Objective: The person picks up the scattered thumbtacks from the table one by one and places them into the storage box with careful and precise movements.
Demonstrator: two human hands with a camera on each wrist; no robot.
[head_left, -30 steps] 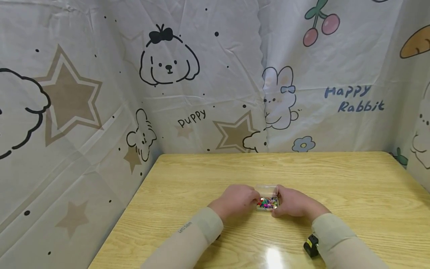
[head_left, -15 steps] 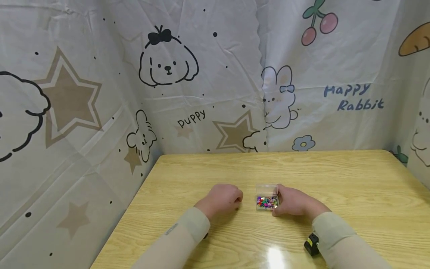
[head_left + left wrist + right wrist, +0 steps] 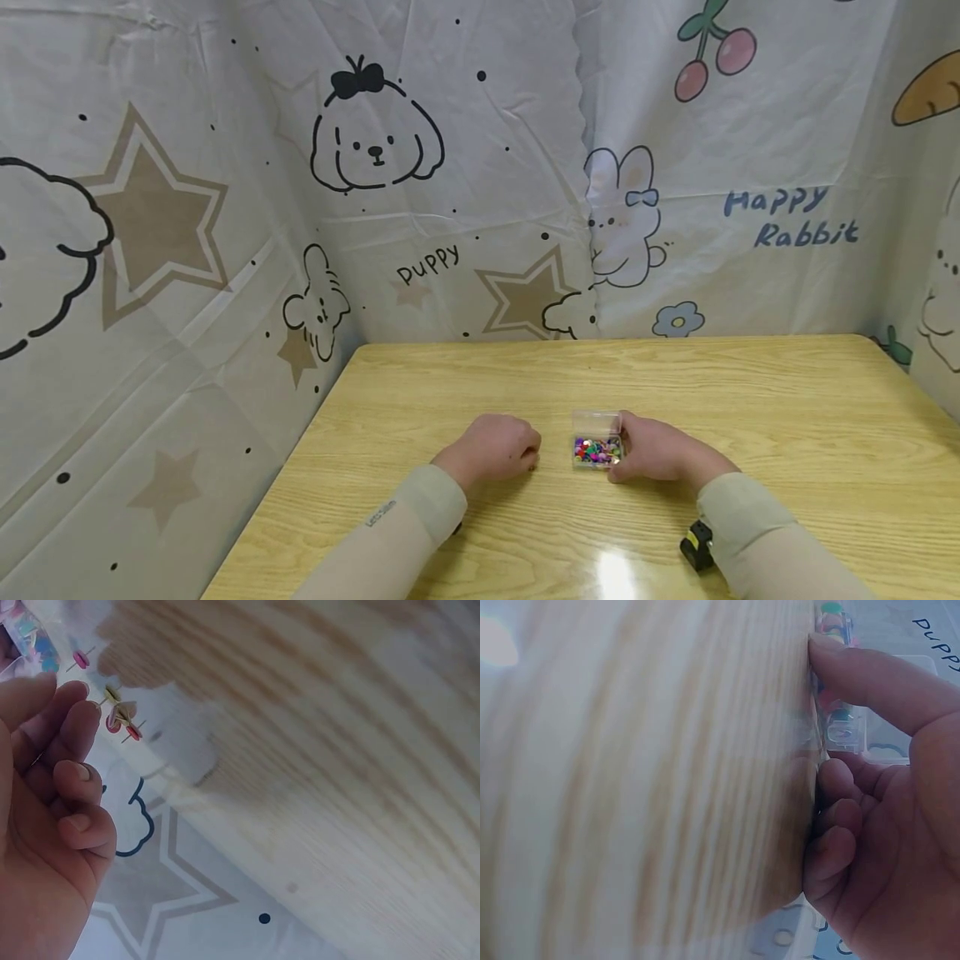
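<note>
My right hand grips the right side of a small clear plastic box, with the thumb at the near corner. Its transparent lid stands up at the back, and colourful thumbtacks fill the base. In the right wrist view the box shows partly behind the thumb. My left hand hovers low over the table, left of the box and apart from it. In the left wrist view its fingers curl loosely, with no tack plainly seen between them. Several loose thumbtacks, pink, yellow and red, lie by its fingertips.
The light wooden table extends around both hands. A patterned cloth hangs along its back and sides. A small black and yellow device sits at the right wrist. Light glares off the tabletop near the front.
My left hand has drawn back from the box to the left and now hovers there. The right hand keeps its hold on the box, nearly still.
</note>
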